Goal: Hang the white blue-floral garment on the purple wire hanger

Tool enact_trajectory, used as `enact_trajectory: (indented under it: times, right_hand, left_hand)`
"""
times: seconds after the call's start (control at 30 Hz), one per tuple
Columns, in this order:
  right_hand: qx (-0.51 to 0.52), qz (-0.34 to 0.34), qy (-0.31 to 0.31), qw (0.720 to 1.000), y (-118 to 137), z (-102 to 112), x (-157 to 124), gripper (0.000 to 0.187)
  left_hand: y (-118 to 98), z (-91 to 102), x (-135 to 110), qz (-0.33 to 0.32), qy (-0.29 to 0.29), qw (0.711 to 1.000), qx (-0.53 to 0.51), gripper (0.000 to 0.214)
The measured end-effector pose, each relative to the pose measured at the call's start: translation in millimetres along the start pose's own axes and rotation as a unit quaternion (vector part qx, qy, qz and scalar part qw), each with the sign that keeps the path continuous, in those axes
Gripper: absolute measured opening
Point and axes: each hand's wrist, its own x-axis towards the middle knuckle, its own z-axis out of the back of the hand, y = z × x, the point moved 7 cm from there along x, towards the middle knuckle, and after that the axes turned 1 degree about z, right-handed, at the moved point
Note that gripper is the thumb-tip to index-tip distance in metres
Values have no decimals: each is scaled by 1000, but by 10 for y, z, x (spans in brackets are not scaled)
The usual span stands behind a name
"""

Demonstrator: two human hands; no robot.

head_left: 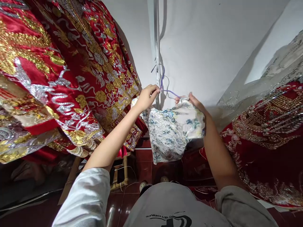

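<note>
A short-sleeved floral shirt (168, 135), white with blue and yellow print, hangs in front of me on a thin purple wire hanger (172, 92). My left hand (149, 97) is closed, pinching the hanger at the base of its hook. The hook rises above those fingers, close to a white metal upright (157, 41) on the wall; whether it touches the upright I cannot tell. At the shirt's right shoulder my right hand (194, 102) grips the fabric between thumb and fingers. Part of the shirt's left side is behind my left hand and forearm.
Red garments with gold and silver embroidery (99, 69) hang at the left. A beaded red gown (267, 126) with sheer pale fabric stands at the right. Beneath the left garments is a bamboo stool (125, 173). Dark red tiles (144, 160) cover the floor.
</note>
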Motion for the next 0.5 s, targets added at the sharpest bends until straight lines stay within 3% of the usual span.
enact_trajectory:
  times: [0.1, 0.2, 0.3, 0.4, 0.5]
  right_hand:
    - [40, -16, 17, 999, 120, 121, 27, 62]
    - [44, 20, 21, 999, 243, 155, -97, 45]
    - [63, 31, 124, 990, 263, -72, -320, 43]
    - [54, 19, 209, 976, 207, -363, -461, 33]
    - [31, 53, 119, 991, 171, -488, -313, 31]
  left_hand:
    - [-221, 77, 127, -17, -32, 999, -12, 22]
    - [-544, 105, 188, -42, -13, 997, -60, 24]
    - [-780, -2, 37, -49, 64, 987, -138, 37]
    - [-798, -171, -263, -30, 119, 972, -202, 49]
    - [-660, -301, -509, 11, 124, 944, -304, 54]
